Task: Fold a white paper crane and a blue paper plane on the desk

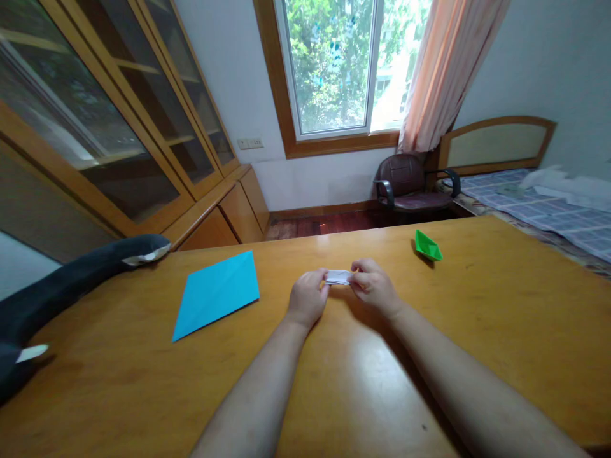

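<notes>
White folded paper (pixel 338 277) held between both hands just above the surface (pixel 429 331), long axis running left–right. Left hand (pixel 308 298) pinches its left end, right hand (pixel 373 286) its right end, both equally near. Blue sheet (pixel 217 292) lies to the left; green paper boat (pixel 428 246), open and empty, sits to the right.

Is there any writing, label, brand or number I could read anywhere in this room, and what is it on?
No readable text anywhere.
The white folded paper held between the left hand and right hand: blank.
The blue paper sheet and green paper boat: plain, no print.
The wall switch plate: too small to show any marking.
</notes>
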